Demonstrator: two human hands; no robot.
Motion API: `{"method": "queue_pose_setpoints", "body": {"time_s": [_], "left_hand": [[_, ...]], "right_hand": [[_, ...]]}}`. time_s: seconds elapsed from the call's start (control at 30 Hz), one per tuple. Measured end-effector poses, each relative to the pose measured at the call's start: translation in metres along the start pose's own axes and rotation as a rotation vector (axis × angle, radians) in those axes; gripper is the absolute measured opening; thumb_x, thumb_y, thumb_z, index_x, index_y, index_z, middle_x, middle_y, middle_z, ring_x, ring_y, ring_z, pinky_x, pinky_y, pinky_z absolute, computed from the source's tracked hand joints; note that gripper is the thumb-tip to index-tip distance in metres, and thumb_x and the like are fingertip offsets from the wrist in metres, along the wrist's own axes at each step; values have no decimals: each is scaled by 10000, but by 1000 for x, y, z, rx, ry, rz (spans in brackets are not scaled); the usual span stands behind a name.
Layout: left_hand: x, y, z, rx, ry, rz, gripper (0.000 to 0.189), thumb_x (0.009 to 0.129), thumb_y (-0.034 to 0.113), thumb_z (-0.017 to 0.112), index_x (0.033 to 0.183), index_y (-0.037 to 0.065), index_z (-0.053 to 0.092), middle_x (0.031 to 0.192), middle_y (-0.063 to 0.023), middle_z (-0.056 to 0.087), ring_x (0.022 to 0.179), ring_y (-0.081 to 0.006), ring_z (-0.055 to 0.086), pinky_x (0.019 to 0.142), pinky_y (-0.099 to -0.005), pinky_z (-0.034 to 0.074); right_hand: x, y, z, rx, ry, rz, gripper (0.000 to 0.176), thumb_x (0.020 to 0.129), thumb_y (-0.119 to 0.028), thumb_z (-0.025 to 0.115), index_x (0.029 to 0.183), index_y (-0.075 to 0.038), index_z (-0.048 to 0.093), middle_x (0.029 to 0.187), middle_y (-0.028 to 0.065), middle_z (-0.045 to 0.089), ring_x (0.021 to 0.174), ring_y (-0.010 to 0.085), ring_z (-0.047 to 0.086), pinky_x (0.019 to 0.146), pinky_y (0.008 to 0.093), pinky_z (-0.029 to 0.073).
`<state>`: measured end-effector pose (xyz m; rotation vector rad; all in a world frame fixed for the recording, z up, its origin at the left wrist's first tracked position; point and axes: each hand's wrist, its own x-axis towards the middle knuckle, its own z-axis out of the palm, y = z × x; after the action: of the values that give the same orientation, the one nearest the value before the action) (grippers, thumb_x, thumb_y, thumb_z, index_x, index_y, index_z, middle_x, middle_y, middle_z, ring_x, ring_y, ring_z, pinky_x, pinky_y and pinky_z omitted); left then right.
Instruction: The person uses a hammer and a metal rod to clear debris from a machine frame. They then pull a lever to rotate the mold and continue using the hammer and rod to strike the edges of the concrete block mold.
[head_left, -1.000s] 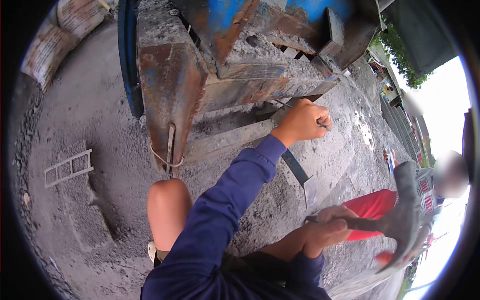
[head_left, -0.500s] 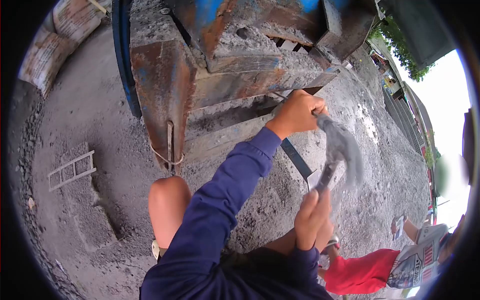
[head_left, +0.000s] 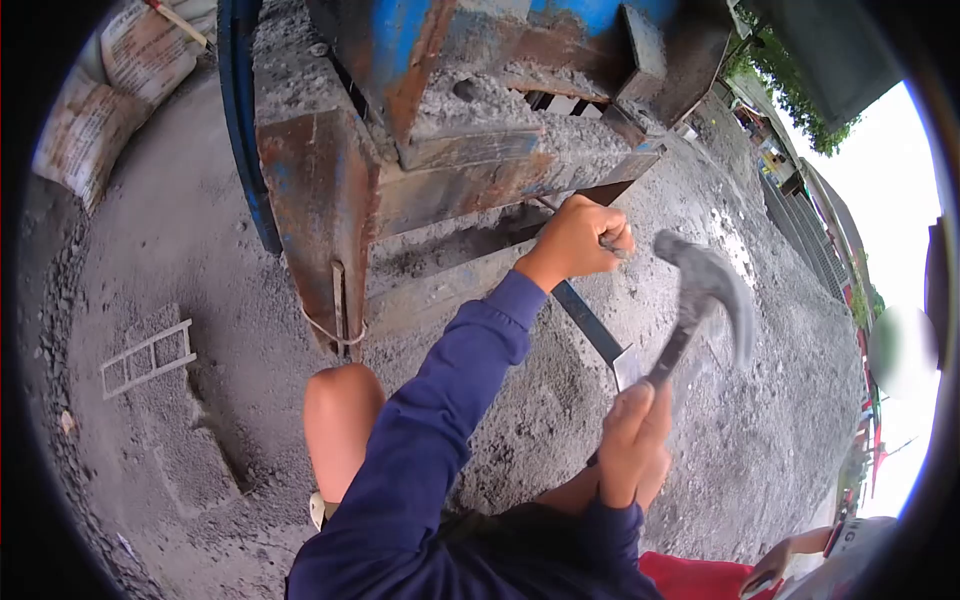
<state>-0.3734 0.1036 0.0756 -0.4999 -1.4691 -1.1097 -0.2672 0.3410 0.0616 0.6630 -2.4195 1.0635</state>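
Observation:
My left hand [head_left: 580,240] is closed around a thin metal rod [head_left: 545,203], whose one end sticks out of the fist at the right and whose other end points toward the rusty steel machine [head_left: 450,195]. My right hand [head_left: 635,440] grips the dark handle of a claw hammer [head_left: 708,275]. The hammer head is raised to the right of my left fist, apart from the rod, and slightly blurred. Below my left hand a dark blue steel bar [head_left: 588,320] slants over the ground.
Gray gravelly ground [head_left: 800,350] lies around. A small ladder-shaped frame [head_left: 148,358] rests at the left, beside a concrete slab [head_left: 195,440]. Printed sacks [head_left: 130,100] stand at the upper left. A co-worker in red shorts [head_left: 700,578] is at the lower right.
The hammer has moved right, away from the rod's end. My left hand and the machine sit slightly further left in view. The co-worker has shifted lower, partly out of view.

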Motion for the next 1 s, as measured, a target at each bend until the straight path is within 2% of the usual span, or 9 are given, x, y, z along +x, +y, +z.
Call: {"method": "queue_pose_setpoints", "body": {"time_s": [0.03,0.1,0.17,0.2,0.3,0.4,0.5,0.57,1.0], "left_hand": [[-7,0,3,-41,-9,-48,385,668,-7,691,565,52,325,505,-99,316,436,-237,320,427,-293,309],[-6,3,-2,58,-22,-63,385,664,-11,691,571,51,323,507,-93,333,434,-215,346,431,-285,318],[-4,-1,-3,95,-85,-89,246,597,-29,661,588,21,420,683,-125,675,743,-229,720,521,-293,470],[-1,-3,4,34,28,-26,402,682,5,690,551,52,313,493,-93,344,427,-243,386,436,-284,326],[-1,1,2,-21,-8,-50,410,693,6,680,551,52,298,495,-99,353,447,-284,413,441,-286,338],[-11,1,-6,244,-54,-66,395,676,0,665,559,47,290,505,-105,384,456,-246,462,456,-269,363],[-17,-5,1,30,-30,-112,380,678,-3,643,561,40,284,504,-111,378,442,-193,450,454,-272,359],[-16,-7,-4,134,-66,-79,367,653,-22,639,563,40,289,505,-112,385,447,-156,463,456,-266,360],[-18,16,14,88,-88,-94,322,649,-38,676,558,40,377,510,-86,466,458,-207,516,465,-277,403]], "right_hand": [[-1,-2,-6,0,3,15,325,1017,-334,397,937,-44,523,586,-9,441,497,75,465,444,219,379],[2,-10,-19,516,162,-78,458,987,-432,426,748,-42,441,530,14,435,444,93,445,394,260,337],[3,-23,-7,891,381,-233,464,978,-442,451,794,-15,458,543,10,437,439,93,428,402,238,337],[-2,-6,-2,723,280,-280,434,979,-404,463,835,5,474,576,32,476,445,107,441,406,256,344],[1,-11,9,-283,56,-392,282,985,-252,440,901,-3,543,595,89,540,483,187,523,454,292,381],[12,-2,9,11,-71,-168,312,1004,-297,415,922,-21,537,648,57,546,483,206,482,488,349,422],[2,-20,-18,402,71,43,416,995,-425,422,850,-41,486,548,32,471,451,117,463,419,260,355],[10,-17,-18,640,211,-198,527,968,-534,420,848,-22,444,529,17,429,441,88,424,400,212,328],[2,-15,-17,439,129,-214,549,980,-501,408,689,-36,404,528,16,433,425,82,395,395,213,265]]}}
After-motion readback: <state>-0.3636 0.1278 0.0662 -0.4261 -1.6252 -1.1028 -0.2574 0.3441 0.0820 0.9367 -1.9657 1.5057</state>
